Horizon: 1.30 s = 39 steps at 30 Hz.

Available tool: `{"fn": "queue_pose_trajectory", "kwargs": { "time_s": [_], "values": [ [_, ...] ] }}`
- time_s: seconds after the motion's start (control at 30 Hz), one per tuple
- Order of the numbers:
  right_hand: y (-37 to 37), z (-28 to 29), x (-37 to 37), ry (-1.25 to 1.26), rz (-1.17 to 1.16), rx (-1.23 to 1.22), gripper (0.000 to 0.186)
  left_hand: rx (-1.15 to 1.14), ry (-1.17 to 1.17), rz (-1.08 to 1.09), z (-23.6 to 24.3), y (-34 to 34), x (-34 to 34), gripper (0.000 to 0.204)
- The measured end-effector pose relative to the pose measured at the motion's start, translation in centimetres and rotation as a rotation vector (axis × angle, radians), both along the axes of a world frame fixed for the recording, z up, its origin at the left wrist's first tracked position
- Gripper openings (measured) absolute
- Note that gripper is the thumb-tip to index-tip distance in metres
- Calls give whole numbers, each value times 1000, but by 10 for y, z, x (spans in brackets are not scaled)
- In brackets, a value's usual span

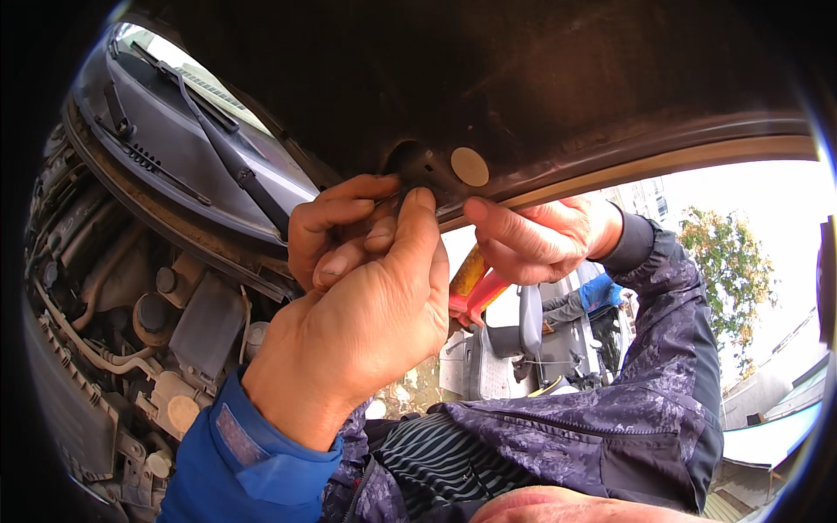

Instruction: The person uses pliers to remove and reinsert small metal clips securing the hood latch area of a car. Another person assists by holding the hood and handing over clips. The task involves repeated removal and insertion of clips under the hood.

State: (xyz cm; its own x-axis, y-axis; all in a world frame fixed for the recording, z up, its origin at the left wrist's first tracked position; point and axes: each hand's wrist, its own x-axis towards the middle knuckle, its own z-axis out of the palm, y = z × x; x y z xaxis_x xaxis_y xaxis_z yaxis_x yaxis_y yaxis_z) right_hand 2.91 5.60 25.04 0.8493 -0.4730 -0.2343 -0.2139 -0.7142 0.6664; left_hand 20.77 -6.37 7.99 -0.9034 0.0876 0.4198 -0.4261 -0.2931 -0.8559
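My right hand (545,240), in a dark-cuffed camouflage sleeve, is closed at the hood's edge, its fingertip close to the panel. Below its curled fingers protrude red and yellow handles (485,295), seemingly of pliers, pointing down-left. A co-worker's hand (357,322) in a blue sleeve reaches in from lower left, its thumb pressing a small dark piece (405,202) at a hole in the hood's underside (540,78). Bent fingers behind it, seemingly my left hand (318,218), are closed at the same spot. The blue-sleeved hand hides much of them.
The engine bay (205,322) with hoses and caps lies at the left, below the windshield wiper (231,161). A pale round disc (470,166) sits on the hood beside the hole. Beyond are a person in blue (600,295), a small vehicle (488,366) and a tree (728,270).
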Motion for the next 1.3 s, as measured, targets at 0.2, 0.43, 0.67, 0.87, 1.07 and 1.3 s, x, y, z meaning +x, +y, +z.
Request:
{"fn": "queue_pose_trajectory", "kwargs": {
  "time_s": [0.2, 0.43, 0.67, 0.87, 1.07, 1.3],
  "values": [
    [5, 1, 19, -76, -236, 38, 28, 132, 74, -39, -12, 9, -3, 28],
    [9, -2, 28, -191, -412, 59, 65, 1158, 661, -1142, -31, 14, -26, 13],
    [7, -4, 15, 20, -58, 52, 20, 136, 136, -108, -20, 16, -3, 27],
    [9, -7, 11, 69, -31, 32, 60, 593, 101, -257, -17, 26, -5, 35],
    [10, -9, 13, 45, -43, -29, 61, 839, 204, -163, -12, 33, -5, 34],
    [10, -7, 20, 86, -91, -80, 60, 956, 181, -370, -4, 25, 10, 34]
  ]
}}
